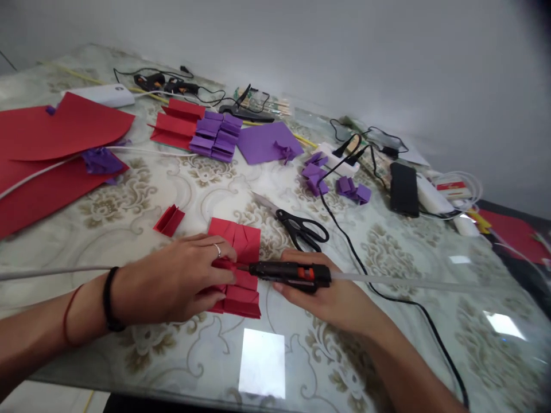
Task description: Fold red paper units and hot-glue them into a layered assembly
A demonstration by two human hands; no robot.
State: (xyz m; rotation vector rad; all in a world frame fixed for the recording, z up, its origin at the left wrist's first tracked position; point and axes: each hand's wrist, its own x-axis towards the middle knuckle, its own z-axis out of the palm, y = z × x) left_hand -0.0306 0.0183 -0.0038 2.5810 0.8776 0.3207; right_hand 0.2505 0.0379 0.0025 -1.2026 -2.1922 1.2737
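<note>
My right hand (318, 295) is wrapped round a black hot glue gun (293, 274) with orange parts. A long translucent glue stick (387, 279) runs out of its back. The nozzle points left, at the middle of the red folded paper (241, 244) lying on the table. My left hand (181, 278), with a ring and a black band, grips the left side of that paper, its fingertips partly hiding the folds. Just beyond my left hand sits a small red folded piece (169, 220). Black-handled scissors (297, 225) lie beyond the glue gun.
Large red sheets (55, 143) with crumpled purple paper (102, 160) cover the left. Farther back are red and purple folded blocks (217, 135), a stapler (245, 110) and more glue guns (166, 84). A power strip (338, 159), black cord (348, 241) and phone (403, 189) are at right.
</note>
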